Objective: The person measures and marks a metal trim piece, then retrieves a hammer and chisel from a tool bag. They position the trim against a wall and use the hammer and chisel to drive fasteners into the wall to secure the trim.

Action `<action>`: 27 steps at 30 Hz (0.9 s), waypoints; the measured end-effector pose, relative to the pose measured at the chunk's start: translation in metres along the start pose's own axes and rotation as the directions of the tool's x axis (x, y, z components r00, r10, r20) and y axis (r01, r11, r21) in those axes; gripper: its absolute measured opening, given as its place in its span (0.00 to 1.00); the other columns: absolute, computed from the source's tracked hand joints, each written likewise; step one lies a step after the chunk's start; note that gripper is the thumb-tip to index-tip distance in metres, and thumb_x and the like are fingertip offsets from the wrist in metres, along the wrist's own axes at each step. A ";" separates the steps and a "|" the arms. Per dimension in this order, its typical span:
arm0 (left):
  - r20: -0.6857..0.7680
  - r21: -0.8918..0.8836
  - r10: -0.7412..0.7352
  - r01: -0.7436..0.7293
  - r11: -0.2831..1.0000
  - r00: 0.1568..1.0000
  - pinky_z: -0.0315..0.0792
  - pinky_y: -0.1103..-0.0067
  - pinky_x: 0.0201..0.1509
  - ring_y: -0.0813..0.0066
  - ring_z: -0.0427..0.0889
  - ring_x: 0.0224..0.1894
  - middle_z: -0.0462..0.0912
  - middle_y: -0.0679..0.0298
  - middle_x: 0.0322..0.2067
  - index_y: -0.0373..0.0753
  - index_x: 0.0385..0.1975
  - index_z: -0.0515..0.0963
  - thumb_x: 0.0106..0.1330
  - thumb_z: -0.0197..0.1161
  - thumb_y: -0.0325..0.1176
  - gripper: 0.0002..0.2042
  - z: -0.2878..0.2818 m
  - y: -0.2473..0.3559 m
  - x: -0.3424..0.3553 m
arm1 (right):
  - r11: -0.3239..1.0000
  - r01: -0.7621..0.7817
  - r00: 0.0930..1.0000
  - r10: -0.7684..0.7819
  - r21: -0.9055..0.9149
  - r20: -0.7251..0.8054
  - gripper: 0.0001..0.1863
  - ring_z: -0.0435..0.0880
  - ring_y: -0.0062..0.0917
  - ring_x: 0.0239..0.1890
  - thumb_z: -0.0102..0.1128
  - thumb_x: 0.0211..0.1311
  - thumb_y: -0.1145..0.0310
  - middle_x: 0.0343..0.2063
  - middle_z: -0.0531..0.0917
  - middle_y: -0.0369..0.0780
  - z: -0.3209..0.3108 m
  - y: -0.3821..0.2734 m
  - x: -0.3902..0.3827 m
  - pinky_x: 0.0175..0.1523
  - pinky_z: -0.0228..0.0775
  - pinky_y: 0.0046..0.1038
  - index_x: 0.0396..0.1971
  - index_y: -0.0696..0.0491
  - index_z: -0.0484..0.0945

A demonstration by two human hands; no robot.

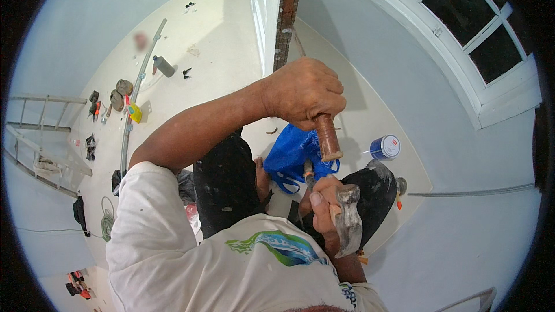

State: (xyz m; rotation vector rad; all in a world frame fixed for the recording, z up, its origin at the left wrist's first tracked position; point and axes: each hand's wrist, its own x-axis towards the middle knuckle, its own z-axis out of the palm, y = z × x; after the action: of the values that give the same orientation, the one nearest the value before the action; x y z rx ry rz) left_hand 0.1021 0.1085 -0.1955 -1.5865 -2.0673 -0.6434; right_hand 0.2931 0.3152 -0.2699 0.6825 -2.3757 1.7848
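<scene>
My left hand [305, 93] is wrapped round the brown, round handle [328, 138] of what looks like a chisel, its butt pointing down towards me. A thin shaft [298, 41] shows beyond the fist, close to the notched wooden edge [285, 20] of a white door. Lower down, in front of my right knee, my right hand [325, 211] grips a hammer, its worn grey metal head [348, 221] facing up. The hammer head is apart from the brown butt. Between the hands lies a blue bag [292, 149]; a tool end shows over it, partly hidden.
A white-and-blue can [385, 147] stands near the right wall. A window [462, 20] is above it. Left are a long metal bar [139, 81], a grey bottle [163, 66], a yellow bottle [134, 111], a ladder [43, 121] and a coiled cable [108, 222].
</scene>
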 end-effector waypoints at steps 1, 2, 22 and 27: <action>-0.001 -0.003 0.003 -0.003 1.000 1.000 0.68 0.66 0.26 0.66 0.75 0.23 0.67 0.69 0.19 0.49 0.21 0.72 0.44 0.74 0.42 0.15 0.000 0.001 0.000 | 0.999 0.016 0.999 -0.015 0.028 -0.029 0.05 0.79 0.34 0.27 0.57 0.64 0.70 0.26 0.79 0.42 0.001 0.006 -0.003 0.40 0.74 0.38 0.29 0.55 0.77; -0.001 -0.005 0.005 -0.005 1.000 1.000 0.68 0.66 0.26 0.66 0.76 0.23 0.67 0.69 0.19 0.49 0.21 0.72 0.44 0.75 0.42 0.15 -0.001 0.002 0.001 | 0.998 0.033 0.998 -0.029 0.056 -0.058 0.03 0.80 0.33 0.26 0.63 0.58 0.73 0.25 0.80 0.41 0.003 0.017 -0.007 0.43 0.77 0.37 0.29 0.55 0.78; -0.015 0.030 0.020 -0.020 0.999 1.000 0.72 0.67 0.27 0.68 0.79 0.23 0.72 0.70 0.18 0.49 0.20 0.72 0.42 0.76 0.39 0.14 -0.013 -0.005 0.005 | 0.988 0.151 0.982 -0.149 0.010 -0.113 0.08 0.82 0.30 0.27 0.71 0.53 0.75 0.28 0.82 0.38 0.010 0.022 -0.002 0.38 0.78 0.36 0.31 0.53 0.79; -0.022 -0.012 0.021 -0.022 1.000 1.000 0.68 0.65 0.26 0.63 0.76 0.23 0.67 0.68 0.19 0.48 0.21 0.72 0.44 0.73 0.41 0.14 -0.014 -0.007 0.002 | 0.990 -0.113 0.992 0.108 -0.080 -0.058 0.09 0.85 0.33 0.28 0.73 0.54 0.73 0.27 0.82 0.40 0.019 0.024 0.016 0.37 0.79 0.38 0.33 0.53 0.80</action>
State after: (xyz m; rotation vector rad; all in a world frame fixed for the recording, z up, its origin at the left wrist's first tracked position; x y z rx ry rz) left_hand 0.0962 0.0995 -0.1837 -1.5994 -2.0315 -0.6643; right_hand 0.2731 0.2981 -0.2922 0.4961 -2.4813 1.7095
